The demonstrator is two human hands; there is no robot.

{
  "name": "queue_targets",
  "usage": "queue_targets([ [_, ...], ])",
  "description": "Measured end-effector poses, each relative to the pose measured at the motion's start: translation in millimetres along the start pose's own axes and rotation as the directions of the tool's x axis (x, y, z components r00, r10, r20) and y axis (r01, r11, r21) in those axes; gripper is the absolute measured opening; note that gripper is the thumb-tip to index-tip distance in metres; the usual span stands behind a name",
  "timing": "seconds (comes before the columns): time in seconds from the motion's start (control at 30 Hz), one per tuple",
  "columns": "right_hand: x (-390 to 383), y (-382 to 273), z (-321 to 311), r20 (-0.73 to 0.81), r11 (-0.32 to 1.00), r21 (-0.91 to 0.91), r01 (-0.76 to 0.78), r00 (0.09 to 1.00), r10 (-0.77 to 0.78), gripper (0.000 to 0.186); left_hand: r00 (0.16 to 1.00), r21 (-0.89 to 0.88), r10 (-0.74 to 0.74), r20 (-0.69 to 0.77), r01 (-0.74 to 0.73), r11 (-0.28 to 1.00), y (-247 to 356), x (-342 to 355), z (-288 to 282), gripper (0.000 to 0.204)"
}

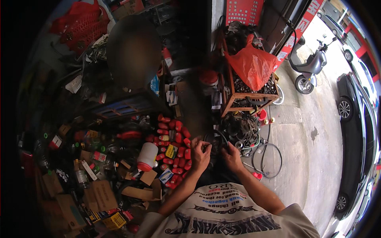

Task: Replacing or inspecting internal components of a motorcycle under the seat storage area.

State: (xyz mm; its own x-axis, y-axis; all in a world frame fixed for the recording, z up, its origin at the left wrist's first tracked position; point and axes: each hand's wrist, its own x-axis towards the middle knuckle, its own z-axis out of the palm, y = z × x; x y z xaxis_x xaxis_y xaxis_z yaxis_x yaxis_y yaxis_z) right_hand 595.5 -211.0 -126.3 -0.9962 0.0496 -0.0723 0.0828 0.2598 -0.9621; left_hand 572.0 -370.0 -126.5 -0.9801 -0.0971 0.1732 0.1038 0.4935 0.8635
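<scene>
Just ahead of my body, a dark curved piece like a hose or tube (220, 135) runs up from between my hands. My left hand (201, 154) is pinched on something small, too dark to make out, beside a dark shape at its right. My right hand (231, 156) is closed on the dark curved piece, a short way to the right. Red bottles (178, 152) are packed close at the left of my left hand, with a white container with a red base (147, 158) beside them.
Plastic bottles and cardboard (101, 196) cover the left. A wooden crate of small parts (248, 96) under a red bag (256, 65) stands ahead right, near tangled hoses (242, 131). Outside at the right are a scooter (311, 71) and a black car (353, 146).
</scene>
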Motion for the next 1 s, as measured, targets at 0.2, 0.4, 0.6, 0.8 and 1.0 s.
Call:
queue_targets([
  [0.2,20.6,-30.3,-35.6,0.227,1.000,-0.028,-0.013,0.974,0.019,0.020,0.996,-0.038,-0.083,0.037,0.084,0.996,-4.9,29.2,32.1,0.014],
  [0.4,40.8,-19.6,-84.3,0.205,0.917,0.335,-0.215,0.967,0.151,0.022,0.985,-0.154,-0.175,-0.003,0.173,0.973,5.9,59.4,84.5,0.021],
  [0.6,58.4,20.1,-124.3,0.120,0.806,0.485,-0.338,0.939,0.322,0.022,0.718,-0.305,-0.234,0.656,0.535,0.788,4.8,100.3,124.7,0.026],
  [0.8,71.2,44.2,-155.1,-0.048,0.678,0.671,-0.300,0.895,0.444,0.017,0.506,-0.198,-0.247,0.826,0.673,0.713,23.4,164.5,139.5,0.029],
  [1.0,112.3,31.1,-167.2,-0.269,0.727,0.631,-0.270,0.803,0.532,0.011,0.699,-0.254,-0.400,0.593,0.633,0.731,-32.7,325.7,180.6,0.031],
])
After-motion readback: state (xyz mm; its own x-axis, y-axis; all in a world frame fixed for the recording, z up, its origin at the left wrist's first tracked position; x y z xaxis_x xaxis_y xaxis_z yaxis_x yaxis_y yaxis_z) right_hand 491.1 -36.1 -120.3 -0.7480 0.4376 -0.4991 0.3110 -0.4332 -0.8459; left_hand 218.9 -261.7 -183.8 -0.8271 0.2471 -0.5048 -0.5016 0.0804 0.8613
